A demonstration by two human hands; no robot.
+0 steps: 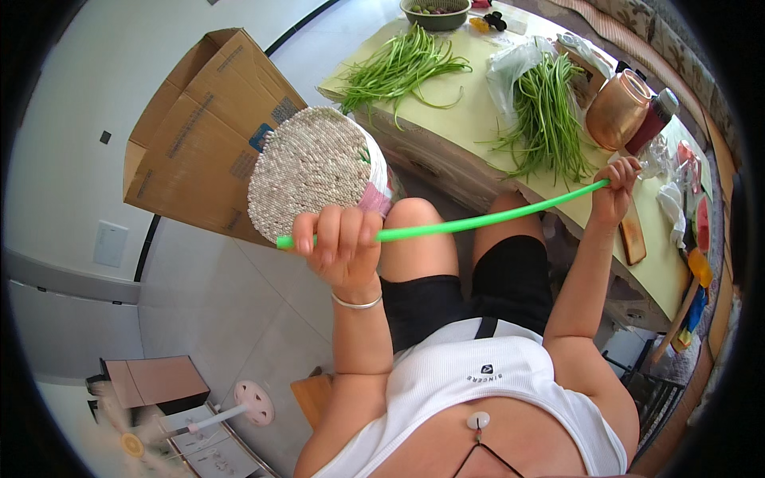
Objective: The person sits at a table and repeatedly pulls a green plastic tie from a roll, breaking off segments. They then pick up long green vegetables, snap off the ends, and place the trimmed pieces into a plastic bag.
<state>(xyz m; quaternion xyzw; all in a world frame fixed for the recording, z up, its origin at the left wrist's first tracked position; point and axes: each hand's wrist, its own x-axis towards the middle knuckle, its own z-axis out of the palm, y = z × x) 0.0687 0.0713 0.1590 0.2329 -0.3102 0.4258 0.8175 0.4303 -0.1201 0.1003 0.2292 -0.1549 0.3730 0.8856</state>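
Observation:
A long bright green tube or rod [494, 217], gently bowed, stretches across in front of my lap. Near its left end it is wrapped by the fingers of my left hand [341, 247], and a short stub sticks out past them. My right hand [616, 190] pinches the other end, over the table's edge. Just beyond my left hand is a round, nubbly off-white woven or beaded piece [307, 171], with a white and pink band along its right side. Whether it rests on my knee is hidden.
The pale-topped table [478, 88] ahead carries two heaps of green stalks [406, 68], [550, 119], a copper-coloured jar [618, 110], a dark red bottle [653, 119] and a bowl [436, 14]. A cardboard box [203, 131] stands at left, a fan [131, 442] lower left.

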